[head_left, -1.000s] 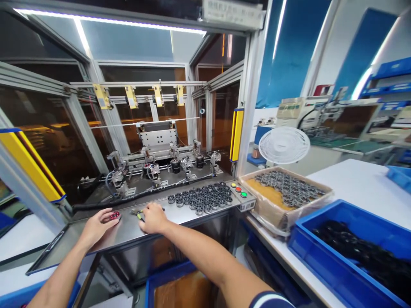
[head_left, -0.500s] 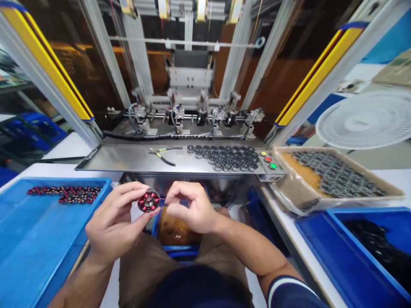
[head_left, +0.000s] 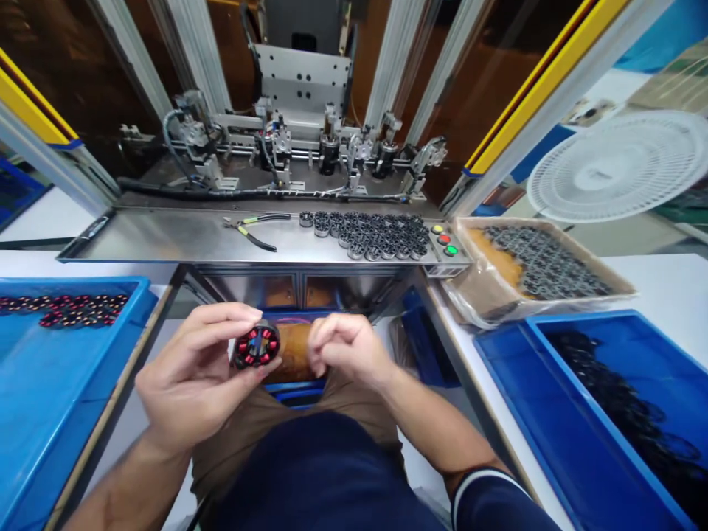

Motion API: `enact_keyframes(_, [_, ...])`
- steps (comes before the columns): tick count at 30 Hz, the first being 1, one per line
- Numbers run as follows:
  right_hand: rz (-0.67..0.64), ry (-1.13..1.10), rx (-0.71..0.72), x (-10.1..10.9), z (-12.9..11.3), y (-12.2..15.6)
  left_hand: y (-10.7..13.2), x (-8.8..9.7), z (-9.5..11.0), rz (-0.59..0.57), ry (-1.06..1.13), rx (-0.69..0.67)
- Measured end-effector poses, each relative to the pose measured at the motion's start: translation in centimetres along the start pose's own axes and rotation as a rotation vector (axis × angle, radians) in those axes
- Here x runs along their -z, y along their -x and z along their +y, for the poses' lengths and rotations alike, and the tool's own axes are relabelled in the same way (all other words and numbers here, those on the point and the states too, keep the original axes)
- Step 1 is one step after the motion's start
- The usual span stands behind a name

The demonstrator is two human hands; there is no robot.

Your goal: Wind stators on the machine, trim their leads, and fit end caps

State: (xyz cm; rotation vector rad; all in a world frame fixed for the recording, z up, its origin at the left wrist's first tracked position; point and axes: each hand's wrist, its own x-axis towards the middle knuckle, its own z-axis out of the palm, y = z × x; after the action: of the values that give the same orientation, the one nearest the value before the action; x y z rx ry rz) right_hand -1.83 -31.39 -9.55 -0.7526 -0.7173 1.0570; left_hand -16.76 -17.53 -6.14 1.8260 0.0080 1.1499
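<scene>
My left hand (head_left: 193, 376) holds a motor stator (head_left: 257, 345) between thumb and fingers. The stator is a dark ring with red wire coils around its inside, its open face turned toward me. To its right, apart from it, my right hand (head_left: 348, 350) is closed with the fingers curled in. Whatever those fingers pinch, if anything, is hidden. Below and between the hands lies a brown-orange surface (head_left: 294, 352) in a blue container above my lap.
Pliers (head_left: 254, 230) and several bare stators (head_left: 376, 234) lie on the metal ledge. Red-wound stators (head_left: 82, 310) sit in the left blue tray (head_left: 49, 391). At right are a carton of stators (head_left: 545, 262), a blue bin (head_left: 531, 398) with black parts, push buttons (head_left: 444, 240) and a fan (head_left: 613, 166).
My right hand has moved away from the stator, to the right. The stator has turned a little in my left hand. The view has tilted down, so the ledge appears higher.
</scene>
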Motion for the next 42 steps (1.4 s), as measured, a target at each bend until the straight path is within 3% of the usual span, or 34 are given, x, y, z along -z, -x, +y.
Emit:
enact_keyframes(3, [0.046,-0.105,-0.128,-2.8,2.1,0.3,-0.2,-0.8,-0.4,0.031,-0.041,-0.050])
enact_keyframes(7, [0.097,-0.193,-0.210,-5.0,2.5,-0.1,-0.2,-1.3,-0.4,0.043,-0.107,-0.009])
enact_keyframes(13, [0.020,-0.097,-0.320,-3.8,1.7,0.8,-0.3,-0.7,-0.2,0.072,-0.085,0.128])
enact_keyframes(17, [-0.055,-0.038,-0.345,-2.5,0.2,1.1,0.0,-0.1,-0.5,0.008,0.001,0.259])
enact_keyframes(21, [0.028,0.092,-0.277,-1.6,-1.9,-0.1,0.7,-0.1,-0.3,-0.100,0.125,0.458])
enact_keyframes(24, [0.032,0.187,-0.264,-2.1,-2.6,-0.8,1.2,-0.4,-0.1,-0.140,0.205,0.497])
enact_keyframes(35, [-0.021,0.190,-0.184,-3.0,-1.3,0.0,1.7,-1.1,-0.5,-0.030,0.360,0.504])
enact_keyframes(42, [0.041,0.458,-0.073,-3.2,-0.6,0.7,1.4,-1.1,-0.8,-0.037,0.519,0.687])
